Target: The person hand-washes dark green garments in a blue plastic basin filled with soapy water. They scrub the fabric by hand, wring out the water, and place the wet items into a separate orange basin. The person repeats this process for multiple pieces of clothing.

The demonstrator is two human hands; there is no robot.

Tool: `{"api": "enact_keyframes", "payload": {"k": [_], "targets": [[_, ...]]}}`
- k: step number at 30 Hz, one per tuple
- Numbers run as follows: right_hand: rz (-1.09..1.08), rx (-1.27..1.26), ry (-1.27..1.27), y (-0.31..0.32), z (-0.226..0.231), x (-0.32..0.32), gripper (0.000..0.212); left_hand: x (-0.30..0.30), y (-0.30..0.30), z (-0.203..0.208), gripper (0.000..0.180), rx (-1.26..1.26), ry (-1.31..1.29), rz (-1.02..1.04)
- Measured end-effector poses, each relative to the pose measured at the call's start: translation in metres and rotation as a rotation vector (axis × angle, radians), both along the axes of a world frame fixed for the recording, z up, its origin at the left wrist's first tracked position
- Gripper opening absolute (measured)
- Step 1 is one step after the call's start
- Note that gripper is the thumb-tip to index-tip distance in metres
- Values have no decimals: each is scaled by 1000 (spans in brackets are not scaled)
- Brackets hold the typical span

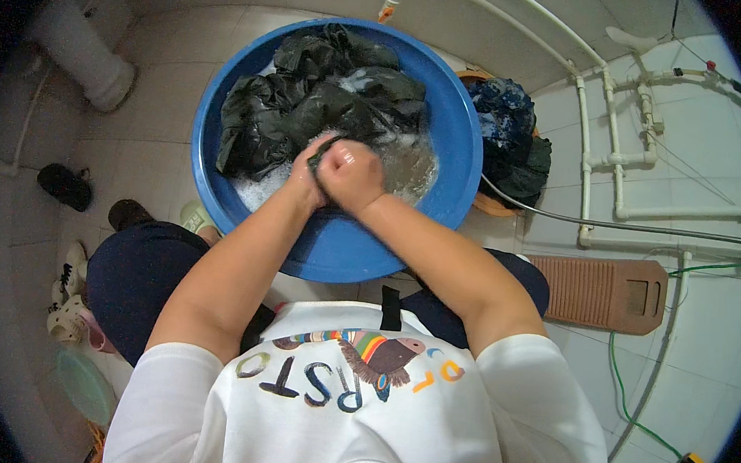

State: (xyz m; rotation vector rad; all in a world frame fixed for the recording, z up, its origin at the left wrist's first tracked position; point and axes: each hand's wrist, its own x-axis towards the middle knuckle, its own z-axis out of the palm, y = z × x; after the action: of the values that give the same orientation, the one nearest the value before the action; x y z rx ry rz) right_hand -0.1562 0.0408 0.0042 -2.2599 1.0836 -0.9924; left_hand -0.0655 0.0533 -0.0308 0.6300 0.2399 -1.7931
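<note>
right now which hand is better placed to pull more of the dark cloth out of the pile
Probably the left hand: its fingers already touch the dark cloth in the blue basin. The right hand is fisted on the bunched piece, nearer the suds.

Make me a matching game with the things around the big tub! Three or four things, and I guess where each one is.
Things:
1. dark wet clothes
2. washboard
3. black shoe
4. green hose

Places:
A. floor, left of the blue tub
B. inside the tub
C. floor, right of the knee
D. snaking over tiles, lower right

Pairs: 1-B, 2-C, 3-A, 4-D
</note>
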Motion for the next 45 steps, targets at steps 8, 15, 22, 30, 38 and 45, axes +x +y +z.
{"api": "enact_keyframes", "payload": {"k": [8,15,22,30,38,45], "targets": [[-84,45,190,-31,-17,-29,10,6,-10,11,34,38,-220,-6],[-264,1295,234,-102,-87,-110,40,16,-17,36,46,-56,-175,223],[-642,1141,240,-100,-97,-106,41,32,-3,55,54,0,-126,70],[-124,1364,-750,-89,-27,-80,24,37,-3,-15,31,-19,-397,-28],[-229,1010,-306,-45,7,-20,65,-29,9,6,52,-395,-1036,-106],[-60,817,153,-54,-11,-71,75,-33,34,61,42,-783,-1743,-965]]}}
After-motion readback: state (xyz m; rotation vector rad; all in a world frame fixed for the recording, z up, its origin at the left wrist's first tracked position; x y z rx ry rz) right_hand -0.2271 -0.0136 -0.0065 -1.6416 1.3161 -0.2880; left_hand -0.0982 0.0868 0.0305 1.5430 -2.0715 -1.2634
